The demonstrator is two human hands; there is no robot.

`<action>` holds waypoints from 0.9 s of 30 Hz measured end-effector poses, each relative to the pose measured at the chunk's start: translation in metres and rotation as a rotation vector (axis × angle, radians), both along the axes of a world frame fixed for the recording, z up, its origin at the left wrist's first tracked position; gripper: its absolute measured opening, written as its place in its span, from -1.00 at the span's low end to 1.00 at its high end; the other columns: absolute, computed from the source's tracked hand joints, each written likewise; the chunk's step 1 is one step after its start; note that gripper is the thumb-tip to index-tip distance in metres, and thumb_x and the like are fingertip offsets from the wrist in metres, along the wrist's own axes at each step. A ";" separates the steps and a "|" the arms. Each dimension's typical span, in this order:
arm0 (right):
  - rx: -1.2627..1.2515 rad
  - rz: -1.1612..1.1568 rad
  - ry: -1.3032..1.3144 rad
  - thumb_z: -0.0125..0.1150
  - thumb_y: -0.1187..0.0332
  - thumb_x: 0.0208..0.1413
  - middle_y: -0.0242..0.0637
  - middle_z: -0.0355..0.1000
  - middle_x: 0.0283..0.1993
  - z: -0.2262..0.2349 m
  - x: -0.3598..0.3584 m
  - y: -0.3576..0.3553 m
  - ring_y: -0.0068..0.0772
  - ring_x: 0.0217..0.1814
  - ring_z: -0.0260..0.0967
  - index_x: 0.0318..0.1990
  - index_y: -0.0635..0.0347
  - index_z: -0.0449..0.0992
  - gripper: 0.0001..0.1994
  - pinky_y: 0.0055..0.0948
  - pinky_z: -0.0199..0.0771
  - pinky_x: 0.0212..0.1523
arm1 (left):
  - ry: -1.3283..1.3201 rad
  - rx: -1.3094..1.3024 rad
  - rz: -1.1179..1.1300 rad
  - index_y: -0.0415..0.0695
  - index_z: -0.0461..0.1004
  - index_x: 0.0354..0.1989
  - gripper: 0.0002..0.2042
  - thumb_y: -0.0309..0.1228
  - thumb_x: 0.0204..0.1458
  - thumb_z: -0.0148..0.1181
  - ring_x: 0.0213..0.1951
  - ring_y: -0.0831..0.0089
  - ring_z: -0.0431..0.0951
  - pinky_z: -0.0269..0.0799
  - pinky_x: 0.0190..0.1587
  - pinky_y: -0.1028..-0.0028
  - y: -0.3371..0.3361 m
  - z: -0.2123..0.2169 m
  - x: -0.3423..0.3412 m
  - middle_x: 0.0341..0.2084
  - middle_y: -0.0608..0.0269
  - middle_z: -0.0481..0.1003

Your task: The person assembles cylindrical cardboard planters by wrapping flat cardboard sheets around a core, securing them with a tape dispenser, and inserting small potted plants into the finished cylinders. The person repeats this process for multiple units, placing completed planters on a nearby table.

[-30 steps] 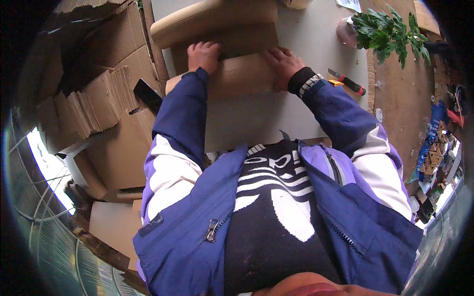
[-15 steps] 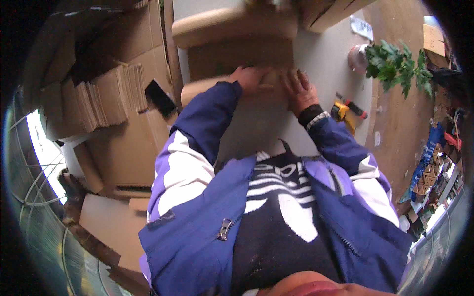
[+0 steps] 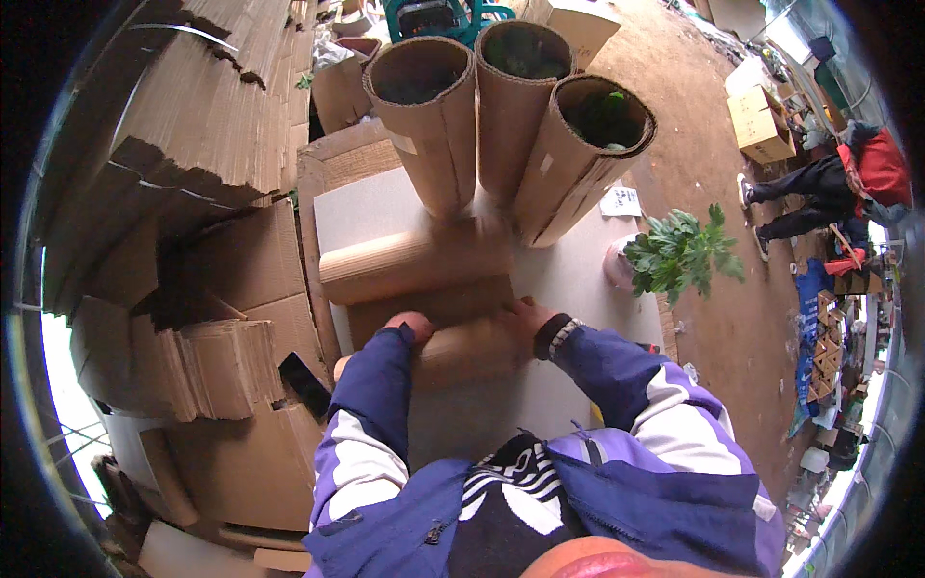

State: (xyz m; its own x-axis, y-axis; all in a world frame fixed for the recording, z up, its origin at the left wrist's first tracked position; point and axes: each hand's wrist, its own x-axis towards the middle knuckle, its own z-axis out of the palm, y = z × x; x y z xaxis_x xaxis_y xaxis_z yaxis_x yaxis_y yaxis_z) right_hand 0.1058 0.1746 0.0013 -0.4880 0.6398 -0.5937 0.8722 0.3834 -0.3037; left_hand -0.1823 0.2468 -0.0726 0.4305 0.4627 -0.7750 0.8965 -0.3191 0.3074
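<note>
A brown cardboard sheet (image 3: 376,321) lies on the grey counter (image 3: 567,279) in the middle of the frame, curled into one roll at its far edge and another at its near edge, with a flat strip between. The person's left hand (image 3: 412,326) is at the near roll's left part, the right hand (image 3: 528,323) at its right end (whether the fingers grip or merely press cannot be told, as they are partly hidden and blurred). Beyond, three cardboard tubes (image 3: 431,159) stand at upper centre, greenery visible inside the rightmost. A leafy plant (image 3: 682,252) in a pot (image 3: 620,266) sits right of centre; cardboard stacks (image 3: 217,366) fill the left.
</note>
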 end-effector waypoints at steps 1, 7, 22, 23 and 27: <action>0.031 0.025 0.013 0.60 -0.06 -0.46 -0.10 0.20 0.35 -0.002 0.000 0.009 0.14 0.32 0.19 0.35 -0.05 0.22 0.07 0.00 0.35 0.29 | 0.030 0.017 0.040 -0.10 0.57 0.02 -0.56 -0.09 0.19 -0.07 0.00 0.00 0.57 0.45 0.07 0.11 0.001 -0.005 0.007 -0.03 -0.10 0.55; -0.133 0.104 0.085 0.60 -0.11 -0.51 -0.04 0.36 0.24 -0.039 -0.002 0.052 0.17 0.30 0.27 0.33 -0.03 0.28 0.08 -0.07 0.37 0.27 | -0.529 0.444 -0.157 -0.09 0.40 0.23 -0.41 0.00 0.08 0.14 0.21 0.11 0.40 0.31 0.27 0.26 -0.026 -0.027 0.076 0.20 0.04 0.41; 0.458 -0.580 0.562 0.37 0.36 -0.11 0.12 0.09 0.38 -0.035 0.009 -0.095 0.21 0.38 0.13 0.32 0.06 0.26 -0.26 -0.06 0.27 0.34 | -0.277 0.099 -0.049 -0.21 0.35 0.12 -0.03 0.23 -0.43 0.49 0.14 0.02 0.45 0.40 0.17 0.15 -0.063 0.038 0.098 0.08 -0.07 0.43; 0.481 -0.491 0.461 0.33 0.36 -0.08 0.08 0.09 0.39 -0.037 0.006 -0.098 0.19 0.38 0.12 0.31 0.00 0.27 -0.30 -0.05 0.27 0.34 | -0.308 0.148 -0.057 -0.23 0.41 0.04 -0.07 0.24 -0.45 0.49 0.07 0.03 0.51 0.47 0.11 0.15 -0.065 0.036 0.098 0.01 -0.08 0.49; 0.613 -0.368 0.286 0.20 0.35 0.04 -0.05 0.07 0.42 -0.052 -0.004 -0.102 0.15 0.40 0.08 0.30 -0.22 0.31 -0.41 0.01 0.26 0.34 | -0.327 0.252 -0.109 -0.23 0.42 0.05 -0.09 0.22 -0.42 0.47 0.04 0.05 0.54 0.47 0.11 0.18 -0.068 0.016 0.096 -0.03 -0.09 0.50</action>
State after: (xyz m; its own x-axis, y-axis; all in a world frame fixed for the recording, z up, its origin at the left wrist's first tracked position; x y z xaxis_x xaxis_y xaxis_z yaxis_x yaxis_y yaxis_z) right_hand 0.1023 0.0723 -0.0506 -0.2610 0.9646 0.0365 0.8957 0.2561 -0.3634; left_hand -0.0863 0.1791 -0.0569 0.6915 0.5587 -0.4579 0.7218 -0.5079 0.4702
